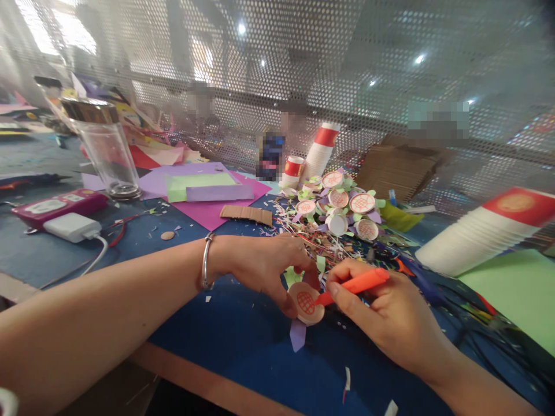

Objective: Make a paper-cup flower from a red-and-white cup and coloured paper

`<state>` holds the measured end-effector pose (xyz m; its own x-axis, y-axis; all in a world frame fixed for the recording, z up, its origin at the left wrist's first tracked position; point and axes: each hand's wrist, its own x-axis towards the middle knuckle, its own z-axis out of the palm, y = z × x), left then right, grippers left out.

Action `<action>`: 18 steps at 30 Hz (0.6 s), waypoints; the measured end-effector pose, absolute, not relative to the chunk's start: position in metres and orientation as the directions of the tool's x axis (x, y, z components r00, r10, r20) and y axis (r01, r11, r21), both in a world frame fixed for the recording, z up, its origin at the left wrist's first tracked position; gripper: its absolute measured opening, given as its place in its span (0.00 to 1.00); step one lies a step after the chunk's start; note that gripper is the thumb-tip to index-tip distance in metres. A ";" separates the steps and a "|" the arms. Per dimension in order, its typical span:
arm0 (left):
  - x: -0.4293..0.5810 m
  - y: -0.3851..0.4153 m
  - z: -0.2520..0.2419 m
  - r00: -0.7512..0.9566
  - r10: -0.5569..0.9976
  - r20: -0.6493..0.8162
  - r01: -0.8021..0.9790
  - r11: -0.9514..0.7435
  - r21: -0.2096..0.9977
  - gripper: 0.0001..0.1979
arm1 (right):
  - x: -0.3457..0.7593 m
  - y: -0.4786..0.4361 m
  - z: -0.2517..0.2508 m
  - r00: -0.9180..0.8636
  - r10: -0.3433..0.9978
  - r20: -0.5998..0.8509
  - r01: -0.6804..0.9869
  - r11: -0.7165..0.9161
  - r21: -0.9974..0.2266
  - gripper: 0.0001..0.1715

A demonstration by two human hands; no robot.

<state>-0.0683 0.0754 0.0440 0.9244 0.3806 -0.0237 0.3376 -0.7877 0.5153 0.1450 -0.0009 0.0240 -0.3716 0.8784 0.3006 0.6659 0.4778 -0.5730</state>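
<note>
My left hand (pixel 280 266) grips the rim of a small paper-cup piece (pixel 299 293) between thumb and fingers, near the table's front edge. Its round face bears an orange-red grid inside a circle, and purple and green paper tabs stick out from its sides. In my right hand (pixel 385 315) is an orange marker (pixel 359 284), its tip against the drawn grid. Beyond my hands lies a pile of similar cup pieces (pixel 338 199), several with orange-red grids and paper tabs.
Stacked paper cups (pixel 485 231) lean at the right above green paper (pixel 520 294). A glass bottle (pixel 110 153), pink power strip (pixel 60 209) and white charger (pixel 73 226) stand left. Purple paper (pixel 208 211), a cardboard strip (pixel 246 215) and paper scraps lie behind. Perforated metal (pixel 269 63) borders the table.
</note>
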 end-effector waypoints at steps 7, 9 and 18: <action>-0.068 0.076 0.042 0.924 0.383 -0.005 0.332 -0.793 0.511 0.25 | 0.142 -0.004 0.022 -0.378 0.859 0.345 0.618 0.511 -0.597 0.11; -0.067 0.077 0.042 0.928 0.372 0.002 0.318 -0.795 0.517 0.25 | 0.140 -0.004 0.022 -0.390 0.856 0.339 0.605 0.515 -0.607 0.11; -0.068 0.080 0.038 0.932 0.361 0.015 0.296 -0.786 0.543 0.24 | 0.135 -0.005 0.024 -0.405 0.858 0.317 0.584 0.509 -0.632 0.10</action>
<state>-0.0677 0.0803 0.0385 0.9325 0.3610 0.0146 0.2958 -0.7861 0.5428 0.1350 -0.0048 0.0245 -0.4051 0.8576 0.3168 0.5840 0.5093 -0.6320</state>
